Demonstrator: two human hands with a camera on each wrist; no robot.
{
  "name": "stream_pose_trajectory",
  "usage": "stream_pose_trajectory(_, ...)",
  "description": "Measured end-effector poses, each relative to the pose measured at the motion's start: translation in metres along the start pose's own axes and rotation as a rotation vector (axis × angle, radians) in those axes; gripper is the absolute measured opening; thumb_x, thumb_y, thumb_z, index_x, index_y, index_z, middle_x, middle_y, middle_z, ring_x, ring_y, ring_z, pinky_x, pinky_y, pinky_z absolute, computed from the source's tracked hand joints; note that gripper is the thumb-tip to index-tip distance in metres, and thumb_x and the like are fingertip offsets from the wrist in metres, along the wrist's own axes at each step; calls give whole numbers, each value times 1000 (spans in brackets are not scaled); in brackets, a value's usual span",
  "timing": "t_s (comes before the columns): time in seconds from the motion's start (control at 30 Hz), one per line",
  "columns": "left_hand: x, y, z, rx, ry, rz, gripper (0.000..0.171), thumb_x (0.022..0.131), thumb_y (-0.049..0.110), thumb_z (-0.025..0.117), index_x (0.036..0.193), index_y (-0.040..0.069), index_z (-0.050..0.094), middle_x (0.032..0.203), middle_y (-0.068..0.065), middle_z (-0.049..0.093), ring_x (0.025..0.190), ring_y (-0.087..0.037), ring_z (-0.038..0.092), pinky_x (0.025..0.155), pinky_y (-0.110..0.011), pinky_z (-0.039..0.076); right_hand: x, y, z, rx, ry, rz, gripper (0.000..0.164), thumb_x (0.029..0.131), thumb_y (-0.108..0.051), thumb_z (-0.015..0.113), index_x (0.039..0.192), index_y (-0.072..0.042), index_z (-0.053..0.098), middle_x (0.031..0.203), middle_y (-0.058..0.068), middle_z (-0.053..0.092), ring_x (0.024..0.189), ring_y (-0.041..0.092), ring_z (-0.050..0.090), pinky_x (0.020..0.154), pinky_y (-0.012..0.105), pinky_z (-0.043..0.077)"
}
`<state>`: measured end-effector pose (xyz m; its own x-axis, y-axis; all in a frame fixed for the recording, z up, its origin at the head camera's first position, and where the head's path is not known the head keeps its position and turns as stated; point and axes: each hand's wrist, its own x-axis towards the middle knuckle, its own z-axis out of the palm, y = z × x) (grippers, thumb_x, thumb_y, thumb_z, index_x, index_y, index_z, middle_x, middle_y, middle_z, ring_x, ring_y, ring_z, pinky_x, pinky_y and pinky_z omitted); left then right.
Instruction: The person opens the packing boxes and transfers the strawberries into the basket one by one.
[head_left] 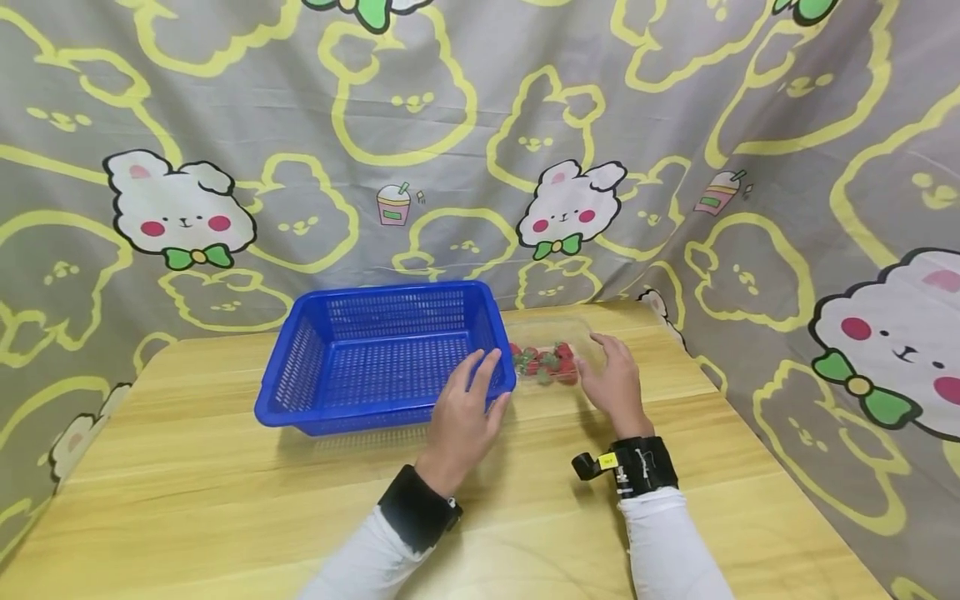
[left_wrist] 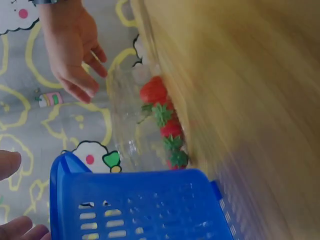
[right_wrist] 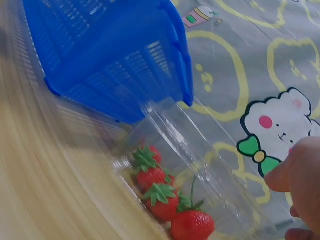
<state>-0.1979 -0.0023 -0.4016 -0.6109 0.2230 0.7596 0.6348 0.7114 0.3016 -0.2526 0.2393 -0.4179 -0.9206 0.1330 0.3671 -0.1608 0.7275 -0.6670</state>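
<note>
A blue plastic basket [head_left: 382, 417] with slotted walls stands at the back of the table and looks bare inside. To its right lies a clear plastic box [right_wrist: 172, 132] with several red strawberries [right_wrist: 162, 202] with green leaves. In the head view my left hand [head_left: 461, 421] hovers at the basket's front right corner, fingers spread and lightly bent, with nothing in its grasp. Beside the box's right end is my right hand [head_left: 617, 383], thumb and fingers apart and holding nothing. The left wrist view shows that right hand [left_wrist: 72, 47] just off the box.
A light wooden table [head_left: 225, 508] carries everything. Behind it and along its right side hangs a grey curtain [head_left: 450, 108] with rabbit prints, close to the basket and the box. Black bands [head_left: 648, 467] wrap both wrists over white sleeves.
</note>
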Motion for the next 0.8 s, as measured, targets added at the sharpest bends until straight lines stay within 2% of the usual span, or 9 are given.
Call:
stream_pose_trajectory(0.23,-3,8,9,3,-54,5,60,83,22,72,136,10,46,126,-22,58,113,-35,57,90,-47,53,4,15,-4,-45,-54,15,45,93,-20,58,133,-3,49,145,30,33,129,50,31,106,65,26)
stream_pose_trajectory(0.33,-4,10,12,0,-37,15,60,82,22,72,135,10,47,125,-22,58,115,-35,55,93,-49,50,4,20,-4,-45,-73,24,45,93,-19,56,134,-3,48,146,30,31,130,51,29,106,66,25)
stream_pose_trajectory(0.5,-1,18,19,-41,-2,75,55,81,19,72,130,5,52,122,-22,60,114,-34,55,95,-47,50,4,27,-3,-33,-107,39,43,94,-17,55,134,-2,49,147,31,30,131,52,27,106,66,25)
stream_pose_trajectory(0.6,0,26,25,-101,-74,76,54,83,17,70,132,5,50,125,-22,58,114,-33,56,93,-44,51,3,29,-3,-30,-108,43,42,94,-16,55,132,0,51,146,31,32,131,52,28,107,65,24)
stream_pose_trajectory(0.7,-1,36,31,-138,-193,44,58,86,20,67,138,8,43,131,-22,53,113,-34,56,90,-45,53,2,30,-3,-30,-110,48,40,94,-16,56,130,0,52,145,30,34,131,51,29,107,65,25)
stream_pose_trajectory(0.8,-2,42,40,-146,-294,6,64,88,23,64,143,10,35,137,-22,48,117,-35,53,92,-48,51,1,29,-1,-21,-117,48,40,93,-16,56,130,0,53,145,29,35,131,50,30,107,65,25)
